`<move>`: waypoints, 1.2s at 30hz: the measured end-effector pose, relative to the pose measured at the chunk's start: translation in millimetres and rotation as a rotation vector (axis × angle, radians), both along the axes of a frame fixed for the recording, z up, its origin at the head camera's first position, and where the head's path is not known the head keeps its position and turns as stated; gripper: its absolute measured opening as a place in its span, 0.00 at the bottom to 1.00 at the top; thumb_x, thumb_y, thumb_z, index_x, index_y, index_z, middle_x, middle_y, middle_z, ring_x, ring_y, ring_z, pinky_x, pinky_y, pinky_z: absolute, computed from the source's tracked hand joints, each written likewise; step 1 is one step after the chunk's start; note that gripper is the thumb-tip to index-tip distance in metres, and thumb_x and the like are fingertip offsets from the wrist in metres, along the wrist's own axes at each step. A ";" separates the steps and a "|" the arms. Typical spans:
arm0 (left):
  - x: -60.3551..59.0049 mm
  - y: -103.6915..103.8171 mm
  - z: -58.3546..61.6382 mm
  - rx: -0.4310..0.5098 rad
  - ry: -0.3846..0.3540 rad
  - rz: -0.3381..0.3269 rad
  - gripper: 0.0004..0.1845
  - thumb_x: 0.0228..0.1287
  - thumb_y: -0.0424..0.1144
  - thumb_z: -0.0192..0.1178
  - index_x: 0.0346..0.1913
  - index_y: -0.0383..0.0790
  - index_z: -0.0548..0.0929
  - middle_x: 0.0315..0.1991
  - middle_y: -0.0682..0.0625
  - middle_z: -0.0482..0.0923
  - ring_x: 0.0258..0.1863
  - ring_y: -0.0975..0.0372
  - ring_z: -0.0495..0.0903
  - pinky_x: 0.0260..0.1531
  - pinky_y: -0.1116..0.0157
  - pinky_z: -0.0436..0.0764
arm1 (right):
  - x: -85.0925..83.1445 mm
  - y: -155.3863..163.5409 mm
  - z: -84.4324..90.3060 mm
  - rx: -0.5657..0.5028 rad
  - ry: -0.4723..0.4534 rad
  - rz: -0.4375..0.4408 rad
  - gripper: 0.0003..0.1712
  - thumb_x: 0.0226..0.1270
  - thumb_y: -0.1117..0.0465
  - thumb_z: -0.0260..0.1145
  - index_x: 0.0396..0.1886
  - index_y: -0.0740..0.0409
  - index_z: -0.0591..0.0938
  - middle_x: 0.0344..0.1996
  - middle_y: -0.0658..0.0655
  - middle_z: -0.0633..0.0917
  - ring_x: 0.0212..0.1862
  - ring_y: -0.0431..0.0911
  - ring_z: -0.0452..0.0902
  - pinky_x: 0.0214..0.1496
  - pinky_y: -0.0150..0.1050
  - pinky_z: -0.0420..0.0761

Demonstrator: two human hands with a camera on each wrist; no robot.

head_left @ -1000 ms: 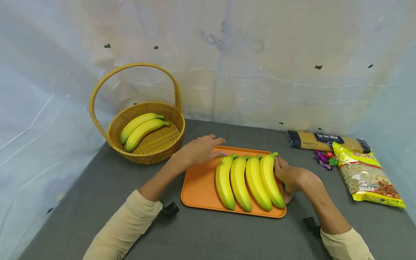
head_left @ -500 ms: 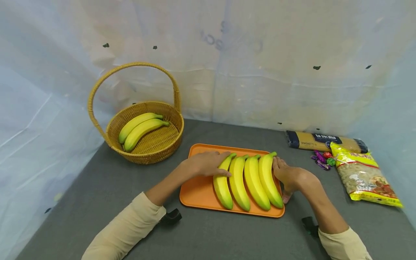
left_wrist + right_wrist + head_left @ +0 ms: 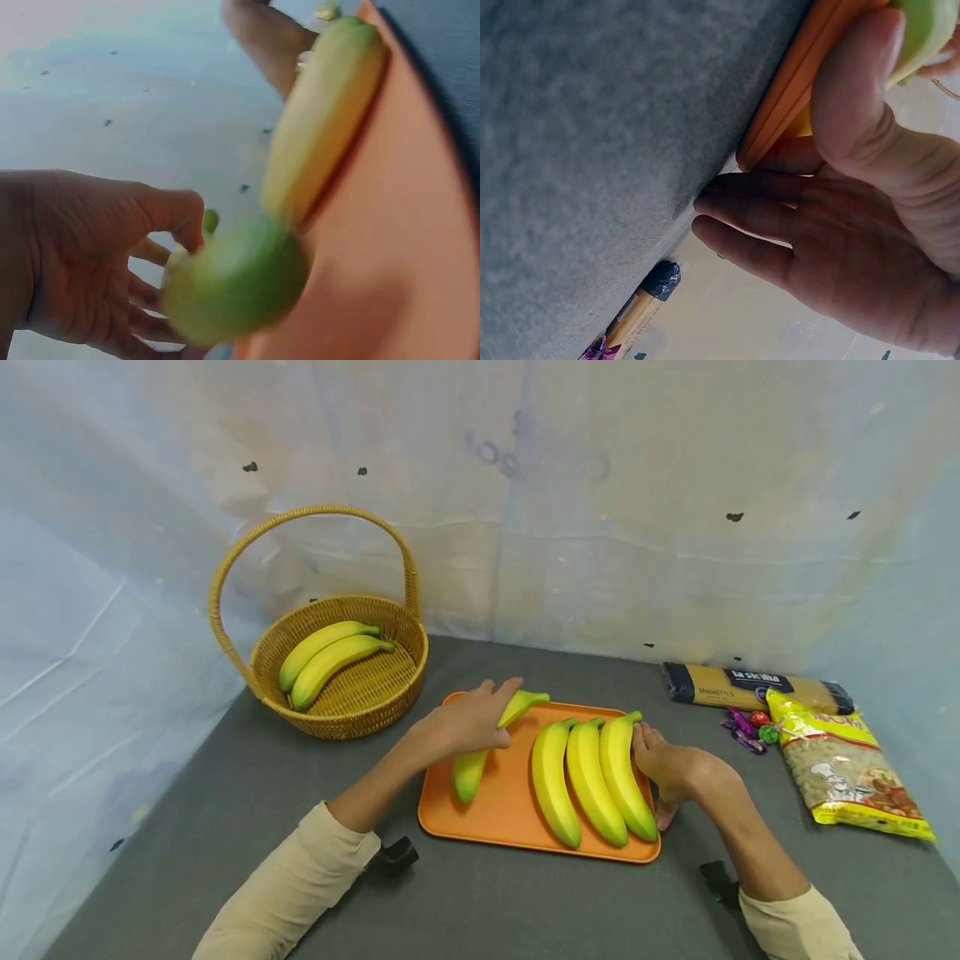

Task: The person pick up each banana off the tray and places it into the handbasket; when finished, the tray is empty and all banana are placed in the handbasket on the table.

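Observation:
My left hand [image 3: 467, 720] grips a yellow banana [image 3: 469, 775] over the left part of an orange tray [image 3: 501, 806]. In the left wrist view the banana's green tip [image 3: 244, 281] points at the camera, with the thumb on one side and the fingers on the other. Three more bananas [image 3: 555, 785] lie side by side on the tray's right half. At the tray's right edge, my right hand [image 3: 667, 770] rests with fairly straight fingers. The right wrist view shows that palm [image 3: 847, 247] beside the orange rim [image 3: 780, 97], thumb over the edge.
A wicker basket [image 3: 341, 727] with a tall handle stands at the back left, holding two bananas [image 3: 341, 662]. Spaghetti [image 3: 708, 685], wrapped candies [image 3: 742, 727] and a yellow food bag [image 3: 847, 772] lie at the right. White sheeting [image 3: 562, 568] rises behind the grey table.
My left hand has closed on the leftmost banana of the row and carried it left, away from the other three. My right hand has stayed at the tray's right edge.

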State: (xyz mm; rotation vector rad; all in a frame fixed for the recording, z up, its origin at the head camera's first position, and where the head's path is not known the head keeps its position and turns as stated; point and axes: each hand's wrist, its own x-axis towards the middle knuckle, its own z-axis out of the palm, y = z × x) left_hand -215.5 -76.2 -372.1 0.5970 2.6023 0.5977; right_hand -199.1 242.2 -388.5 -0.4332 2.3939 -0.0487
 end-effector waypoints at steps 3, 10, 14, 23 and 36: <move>0.1 -9.1 11.4 0.026 0.085 0.023 0.47 0.70 0.40 0.60 0.86 0.53 0.48 0.80 0.35 0.58 0.70 0.41 0.72 0.49 0.51 0.76 | 2.0 -4.0 4.3 0.009 0.002 0.001 0.84 0.40 0.56 0.89 0.81 0.81 0.39 0.80 0.83 0.41 0.82 0.76 0.40 0.81 0.70 0.51; -3.3 -35.4 43.5 0.075 0.270 0.064 0.49 0.63 0.36 0.67 0.84 0.46 0.53 0.74 0.36 0.68 0.50 0.47 0.79 0.47 0.53 0.79 | 4.1 -5.1 8.6 0.007 0.001 -0.003 0.82 0.42 0.57 0.88 0.80 0.81 0.39 0.80 0.84 0.40 0.82 0.76 0.39 0.81 0.71 0.50; -6.7 -59.1 59.6 0.109 0.338 0.097 0.51 0.57 0.29 0.66 0.84 0.45 0.55 0.74 0.37 0.69 0.32 0.54 0.70 0.31 0.59 0.71 | 4.8 -5.2 10.0 0.005 -0.006 -0.015 0.82 0.42 0.57 0.88 0.81 0.80 0.39 0.80 0.83 0.40 0.82 0.76 0.38 0.81 0.71 0.50; -21.2 -125.8 70.8 0.099 0.365 0.303 0.49 0.63 0.27 0.68 0.83 0.43 0.55 0.76 0.34 0.67 0.66 0.39 0.74 0.58 0.42 0.78 | 3.7 -4.7 8.4 0.020 -0.007 -0.027 0.82 0.41 0.56 0.87 0.81 0.79 0.39 0.81 0.82 0.40 0.82 0.75 0.39 0.80 0.71 0.51; -47.5 -155.9 37.5 -0.158 0.190 0.331 0.33 0.71 0.30 0.65 0.76 0.29 0.67 0.73 0.25 0.65 0.70 0.34 0.69 0.63 0.40 0.78 | 3.3 -1.1 7.7 0.005 0.001 -0.005 0.82 0.40 0.57 0.88 0.81 0.80 0.40 0.80 0.83 0.42 0.82 0.76 0.40 0.80 0.71 0.50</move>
